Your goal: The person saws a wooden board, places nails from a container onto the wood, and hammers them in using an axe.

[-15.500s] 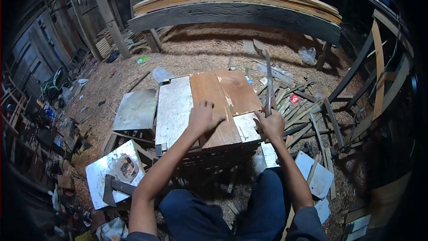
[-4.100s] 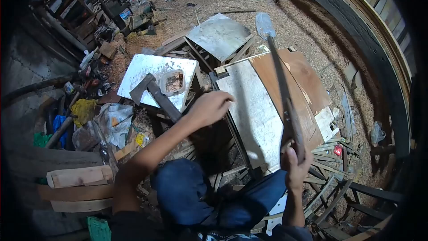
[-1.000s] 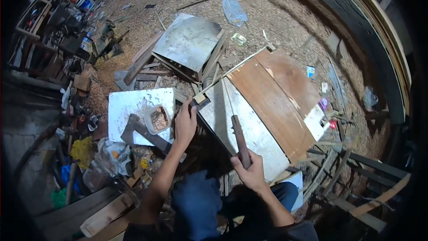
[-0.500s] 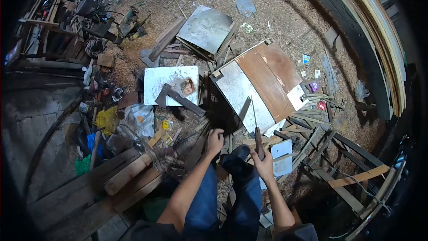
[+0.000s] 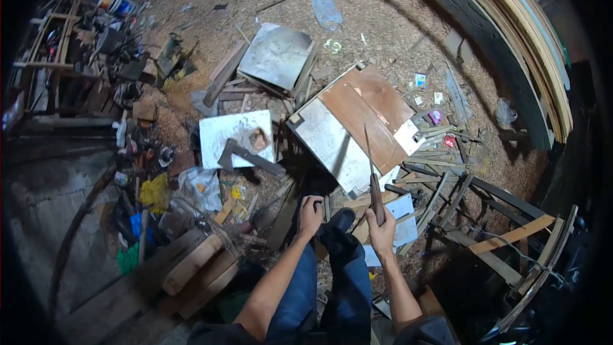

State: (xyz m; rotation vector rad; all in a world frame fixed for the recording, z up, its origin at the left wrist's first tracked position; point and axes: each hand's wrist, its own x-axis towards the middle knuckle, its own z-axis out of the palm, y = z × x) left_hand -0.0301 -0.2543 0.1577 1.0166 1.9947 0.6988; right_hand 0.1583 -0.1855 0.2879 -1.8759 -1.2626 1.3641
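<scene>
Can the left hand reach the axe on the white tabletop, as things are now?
Probably yes: the axe handle juts past the edge of the white tabletop toward the left hand, and nothing visible blocks it, though leaning may be needed.

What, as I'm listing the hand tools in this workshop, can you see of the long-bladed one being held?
The long-bladed tool has a brown handle that looks wooden and a slender, dark blade narrowing to a point. The right hand grips the handle's lower end. The blade points away from the person, leaning slightly left, and from this view its tip overlaps the brown panel on the low work surface. Its edge and exact type are too small to make out.
</scene>
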